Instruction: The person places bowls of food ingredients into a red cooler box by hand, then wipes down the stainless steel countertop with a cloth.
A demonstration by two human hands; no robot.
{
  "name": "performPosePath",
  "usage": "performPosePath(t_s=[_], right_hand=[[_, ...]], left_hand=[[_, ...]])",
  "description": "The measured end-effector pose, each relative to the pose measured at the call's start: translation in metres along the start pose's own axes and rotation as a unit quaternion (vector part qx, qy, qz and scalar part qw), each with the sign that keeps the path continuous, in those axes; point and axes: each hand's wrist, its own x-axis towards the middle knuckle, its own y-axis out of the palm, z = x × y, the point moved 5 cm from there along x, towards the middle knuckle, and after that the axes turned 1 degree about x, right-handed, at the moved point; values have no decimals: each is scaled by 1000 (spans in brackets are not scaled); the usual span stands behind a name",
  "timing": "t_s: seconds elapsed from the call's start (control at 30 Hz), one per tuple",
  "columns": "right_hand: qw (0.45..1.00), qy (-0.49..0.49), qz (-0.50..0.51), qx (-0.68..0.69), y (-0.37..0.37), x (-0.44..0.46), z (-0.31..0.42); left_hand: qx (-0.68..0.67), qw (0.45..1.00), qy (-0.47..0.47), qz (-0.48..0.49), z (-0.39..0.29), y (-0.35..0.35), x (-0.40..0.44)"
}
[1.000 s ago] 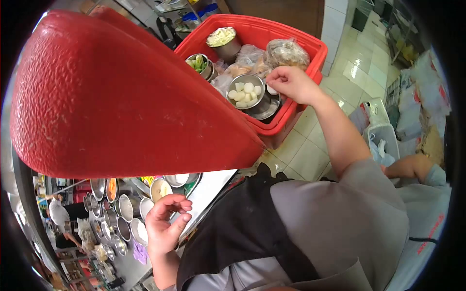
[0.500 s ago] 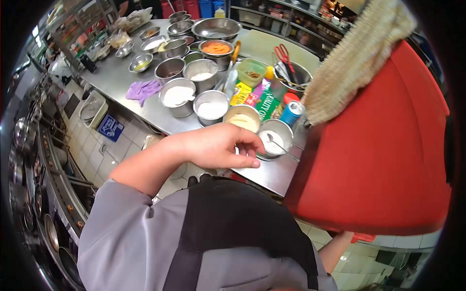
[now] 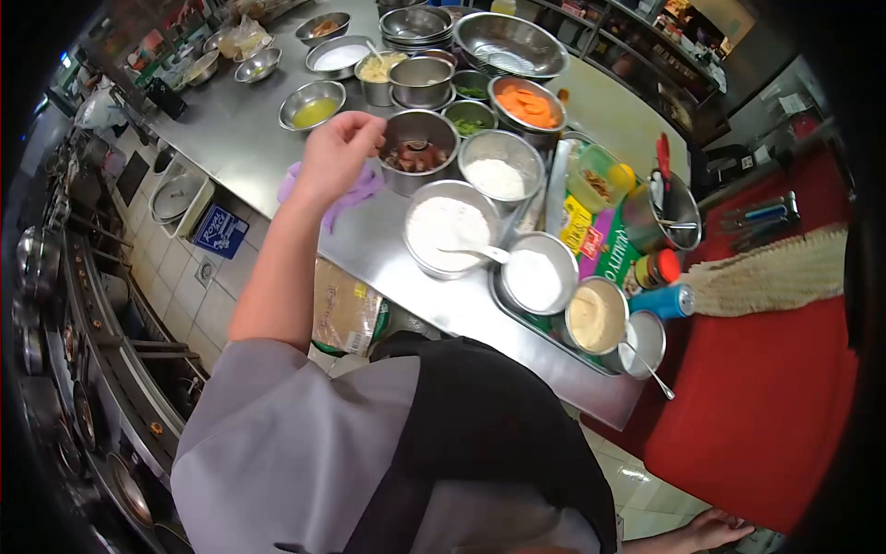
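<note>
My left hand (image 3: 340,152) is raised over the edge of the steel table, its fingers loosely curled and nothing visible in them. Beneath and behind it lies a purple cloth (image 3: 353,190). Just right of the fingers stands a metal pot of dark red meat pieces (image 3: 414,157); a bowl of yellow-green liquid (image 3: 315,113) is beyond them. At the bottom right, my right hand (image 3: 718,533) shows partly below the lower edge of a large red plastic panel (image 3: 738,434), fingers extended. Whether it touches the panel is unclear.
Pots of white powder (image 3: 449,226), a pot of pale yellow paste (image 3: 591,319) and a blue can (image 3: 661,302) crowd the near table side. A beige ribbed cloth (image 3: 775,277) lies over the red panel. A cardboard box (image 3: 343,309) is under the table edge.
My left hand has moved forward and left, from above the near pots to beside the meat pot. The red panel has dropped lower, and my right hand appears farther right and lower.
</note>
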Motion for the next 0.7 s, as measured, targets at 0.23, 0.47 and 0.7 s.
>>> performPosePath(t_s=[0.23,0.47,0.7], right_hand=[[936,-250,-94,-228,183,-121,46],[812,-420,-75,-398,202,-129,52],[768,-463,-84,-434,228,-154,54]], left_hand=[[117,993,-29,-7,115,-25,64],[245,967,73,-3,125,-28,37],[363,915,171,-45,159,-66,5]])
